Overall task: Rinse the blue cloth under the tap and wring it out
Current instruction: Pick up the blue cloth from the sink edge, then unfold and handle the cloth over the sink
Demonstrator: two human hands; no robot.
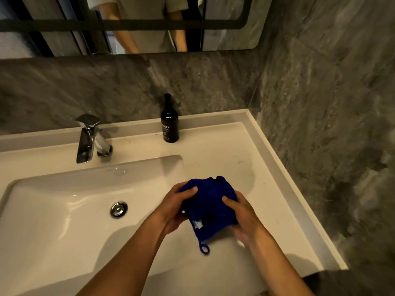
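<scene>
Over right side of white ceramic sink (64, 210) | bunched dark-blue terry cloth (210, 201) with hanging loop, held between both hands | left hand (174, 210) fingers clamped on its left edge, thumb on top | right hand (243, 218) gripping right edge | chrome tap (89, 139) well apart, back left | black pump bottle (170, 122) behind on ledge

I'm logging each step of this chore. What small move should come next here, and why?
Probably carry the blue cloth left, under the tap. Both the left hand and the right hand hold it bunched above the counter, right of the spout, and no water is running.
</scene>
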